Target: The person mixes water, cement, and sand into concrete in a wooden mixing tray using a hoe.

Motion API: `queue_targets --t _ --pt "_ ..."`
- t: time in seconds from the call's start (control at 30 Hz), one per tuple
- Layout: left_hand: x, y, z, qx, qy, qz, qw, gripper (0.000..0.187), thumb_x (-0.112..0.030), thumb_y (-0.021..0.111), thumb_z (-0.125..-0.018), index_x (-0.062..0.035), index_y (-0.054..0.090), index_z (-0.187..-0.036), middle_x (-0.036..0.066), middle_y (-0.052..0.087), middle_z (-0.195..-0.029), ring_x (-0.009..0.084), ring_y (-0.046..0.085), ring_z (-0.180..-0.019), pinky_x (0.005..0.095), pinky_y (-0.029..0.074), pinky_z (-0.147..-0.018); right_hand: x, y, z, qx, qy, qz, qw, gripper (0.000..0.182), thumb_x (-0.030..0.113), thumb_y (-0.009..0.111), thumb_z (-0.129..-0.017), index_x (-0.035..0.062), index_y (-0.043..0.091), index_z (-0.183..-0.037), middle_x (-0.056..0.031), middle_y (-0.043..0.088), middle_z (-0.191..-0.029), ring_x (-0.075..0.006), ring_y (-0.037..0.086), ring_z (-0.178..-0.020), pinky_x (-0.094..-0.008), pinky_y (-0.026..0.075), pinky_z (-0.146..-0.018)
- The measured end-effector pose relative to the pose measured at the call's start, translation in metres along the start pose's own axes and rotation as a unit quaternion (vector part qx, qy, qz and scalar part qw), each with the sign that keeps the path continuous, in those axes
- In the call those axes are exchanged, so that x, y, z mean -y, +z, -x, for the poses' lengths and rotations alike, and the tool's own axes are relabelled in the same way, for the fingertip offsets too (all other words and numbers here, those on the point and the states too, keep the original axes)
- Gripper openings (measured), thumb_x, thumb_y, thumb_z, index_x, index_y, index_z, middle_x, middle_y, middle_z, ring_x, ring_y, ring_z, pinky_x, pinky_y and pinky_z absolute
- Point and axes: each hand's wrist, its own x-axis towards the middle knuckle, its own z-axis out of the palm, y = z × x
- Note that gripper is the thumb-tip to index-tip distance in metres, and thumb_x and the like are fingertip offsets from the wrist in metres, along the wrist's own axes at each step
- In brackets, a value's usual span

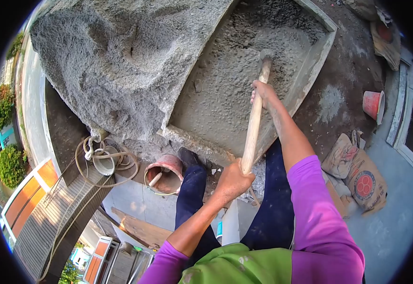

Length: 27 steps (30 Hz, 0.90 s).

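Note:
A long wooden-handled hoe slants away from me into a mixing trough of wet grey concrete. Its head is mostly sunk in the mix, so the blade's shape is hidden. My left hand is wrapped round the near end of the handle, just beyond my knees. Farther up, close to the head, my right hand grips the same handle above the wet concrete. The concrete is smooth and soupy on the near side and rougher and darker at the far end.
A large heap of grey sand or gravel borders the trough on the left. Near my foot lies a red bucket; a coiled hose is farther left. Paper cement bags and another red bucket are at right.

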Motion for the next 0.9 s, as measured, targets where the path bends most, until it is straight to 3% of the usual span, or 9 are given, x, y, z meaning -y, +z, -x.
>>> queue_targets --t 0.23,0.33,0.43,0.5,0.57,0.6,0.73,0.83,0.9 --pt "0.129 -0.018 0.102 -0.015 0.019 -0.135 0.991 0.031 -0.025 0.072 -0.082 -0.0022 0.06 -0.099 0.027 0.069 -0.077 0.0479 0.069 -0.075 0.055 0.057 -0.069 -0.103 0.033 0.145 -0.062 0.022 -0.088 0.994 0.023 0.018 0.067 -0.088 0.0014 0.052 -0.093 -0.0078 0.053 -0.067 -0.0216 0.055 -0.047 -0.0405 0.051 -0.041" --pt "0.164 0.001 0.122 -0.021 0.043 -0.127 0.991 0.031 -0.027 0.073 -0.082 -0.0038 0.059 -0.098 0.024 0.068 -0.071 0.0468 0.069 -0.071 0.0543 0.057 -0.066 -0.099 0.023 0.181 -0.047 0.017 -0.122 0.991 0.022 0.018 0.068 -0.088 0.0019 0.053 -0.093 -0.0068 0.053 -0.065 -0.02 0.054 -0.044 -0.0395 0.05 -0.04" --pt "0.124 0.027 0.081 -0.035 0.11 -0.124 0.986 0.031 -0.028 0.074 -0.082 -0.0042 0.059 -0.096 0.023 0.068 -0.071 0.0475 0.068 -0.069 0.0539 0.057 -0.064 -0.042 -0.008 0.169 -0.025 -0.075 -0.124 0.989 0.022 0.018 0.068 -0.089 0.0019 0.055 -0.095 -0.0058 0.054 -0.062 -0.0177 0.054 -0.043 -0.0363 0.049 -0.038" --pt "0.058 0.029 0.027 -0.004 0.18 -0.088 0.98 0.033 -0.026 0.076 -0.083 0.0011 0.063 -0.097 0.021 0.066 -0.073 0.04 0.07 -0.068 0.046 0.054 -0.061 0.036 -0.027 0.145 -0.036 -0.135 -0.107 0.984 0.025 0.019 0.07 -0.089 0.0021 0.053 -0.096 -0.0057 0.054 -0.062 -0.0173 0.053 -0.042 -0.0353 0.047 -0.037" --pt "0.005 0.034 -0.042 0.042 0.201 0.005 0.979 0.038 -0.031 0.078 -0.085 0.0027 0.064 -0.096 0.012 0.064 -0.07 0.0259 0.066 -0.061 0.0402 0.052 -0.058 0.118 -0.041 0.106 -0.068 -0.191 -0.07 0.977 0.03 0.023 0.073 -0.087 0.0027 0.053 -0.095 -0.0055 0.053 -0.064 -0.0174 0.053 -0.044 -0.0355 0.048 -0.039" --pt "-0.025 0.031 -0.079 0.083 0.19 0.033 0.978 0.038 -0.034 0.077 -0.087 0.0022 0.065 -0.093 0.004 0.061 -0.069 0.0146 0.06 -0.06 0.0342 0.05 -0.054 0.151 -0.052 0.068 -0.044 -0.212 -0.061 0.974 0.032 0.024 0.074 -0.086 0.0016 0.054 -0.094 -0.0059 0.054 -0.065 -0.018 0.054 -0.046 -0.0357 0.048 -0.04" --pt "-0.141 0.014 -0.172 0.107 0.085 0.101 0.986 0.029 -0.027 0.073 -0.088 -0.0009 0.061 -0.084 0.004 0.059 -0.064 0.0114 0.056 -0.05 0.0295 0.046 -0.047 0.249 -0.055 -0.053 -0.079 -0.237 0.027 0.968 0.035 0.023 0.072 -0.088 -0.006 0.057 -0.103 -0.011 0.058 -0.076 -0.0222 0.062 -0.059 -0.0378 0.057 -0.05" --pt "-0.168 0.015 -0.177 0.113 0.022 0.176 0.978 0.026 -0.024 0.071 -0.088 -0.0018 0.059 -0.081 0.003 0.056 -0.061 0.012 0.053 -0.046 0.0306 0.043 -0.045 0.248 -0.043 -0.096 -0.06 -0.216 0.117 0.967 0.038 0.023 0.074 -0.089 -0.0037 0.052 -0.106 -0.0072 0.055 -0.076 -0.0179 0.058 -0.058 -0.0351 0.058 -0.051" --pt "-0.163 0.016 -0.168 0.102 -0.002 0.229 0.968 0.026 -0.024 0.07 -0.088 -0.0013 0.058 -0.082 0.002 0.055 -0.06 0.0119 0.052 -0.046 0.0307 0.043 -0.045 0.238 -0.028 -0.099 -0.042 -0.209 0.154 0.965 0.038 0.021 0.071 -0.089 -0.0064 0.054 -0.11 -0.0109 0.059 -0.078 -0.0211 0.062 -0.06 -0.0373 0.059 -0.052"
